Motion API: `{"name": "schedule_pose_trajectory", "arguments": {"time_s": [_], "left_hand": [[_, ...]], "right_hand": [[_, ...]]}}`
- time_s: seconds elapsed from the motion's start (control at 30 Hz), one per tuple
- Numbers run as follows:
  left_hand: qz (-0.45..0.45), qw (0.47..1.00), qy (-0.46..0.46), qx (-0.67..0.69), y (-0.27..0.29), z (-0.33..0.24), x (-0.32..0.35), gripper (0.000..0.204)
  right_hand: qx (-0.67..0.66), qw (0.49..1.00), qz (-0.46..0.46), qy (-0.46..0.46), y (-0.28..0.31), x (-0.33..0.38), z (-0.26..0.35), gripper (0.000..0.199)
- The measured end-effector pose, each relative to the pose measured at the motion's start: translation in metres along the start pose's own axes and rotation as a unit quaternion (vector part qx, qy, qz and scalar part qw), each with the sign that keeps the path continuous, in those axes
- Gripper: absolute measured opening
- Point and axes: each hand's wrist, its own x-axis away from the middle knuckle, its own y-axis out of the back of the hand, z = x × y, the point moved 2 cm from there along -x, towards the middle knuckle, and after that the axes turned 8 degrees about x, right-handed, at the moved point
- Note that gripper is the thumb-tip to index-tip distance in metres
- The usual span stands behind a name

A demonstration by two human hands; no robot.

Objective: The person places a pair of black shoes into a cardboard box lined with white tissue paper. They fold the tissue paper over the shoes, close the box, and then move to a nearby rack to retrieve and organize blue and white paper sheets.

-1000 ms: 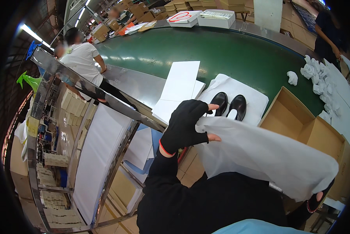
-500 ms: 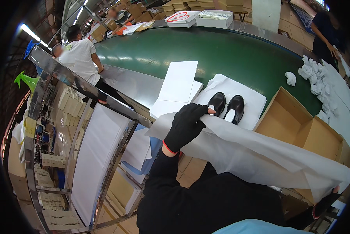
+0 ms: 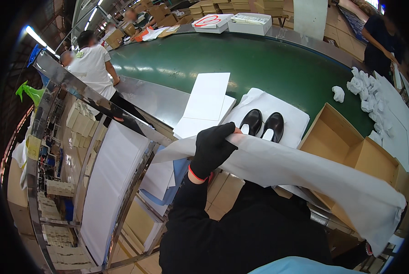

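Note:
A long sheet of thin white tissue paper [image 3: 300, 171] stretches across in front of me, slightly folded along its length. My left hand [image 3: 215, 145], in a black glove with bare fingertips, pinches its upper edge toward the left end. At the right end the sheet is held up by my right hand, which the paper almost wholly hides; only the wrist with a beaded band [image 3: 368, 248] shows. Beyond the paper, a pair of black shoes [image 3: 262, 124] with white inserts rests on white paper [image 3: 292, 106]. An open brown cardboard box [image 3: 334, 132] stands right of the shoes.
White sheets [image 3: 207, 98] lie left of the shoes on the green belt [image 3: 163, 64]. Crumpled paper [image 3: 366, 91] is piled at the right. A metal-framed rack [image 3: 90, 98] with stacked sheets stands at my left. Co-workers are at the far left [image 3: 92, 64] and far right [image 3: 382, 41].
Both hands have shifted slightly left and lower with the tissue paper. My right fingertips, visible before at the sheet's right end, are now behind it. The shoes and box have stayed put.

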Motion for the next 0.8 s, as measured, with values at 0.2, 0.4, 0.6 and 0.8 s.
{"name": "schedule_pose_trajectory", "arguments": {"time_s": [0.2, 0.4, 0.6, 0.8], "left_hand": [[-0.031, 0.999, -0.003, 0.040, 0.000, -0.001, 0.000, 0.021], [-0.045, 0.997, 0.049, 0.047, 0.005, -0.004, -0.003, 0.015], [-0.065, 0.996, 0.064, 0.025, 0.005, -0.011, -0.008, 0.012], [-0.042, 0.997, 0.060, 0.011, 0.000, -0.011, -0.013, 0.015]], "right_hand": [[-0.010, 0.999, 0.031, 0.010, -0.004, -0.005, -0.009, 0.076], [-0.007, 0.998, 0.055, 0.020, 0.005, -0.013, -0.013, 0.076], [-0.013, 0.996, 0.086, 0.029, 0.008, -0.026, -0.014, 0.075], [-0.012, 0.994, 0.104, 0.031, 0.011, -0.030, -0.018, 0.075]]}}
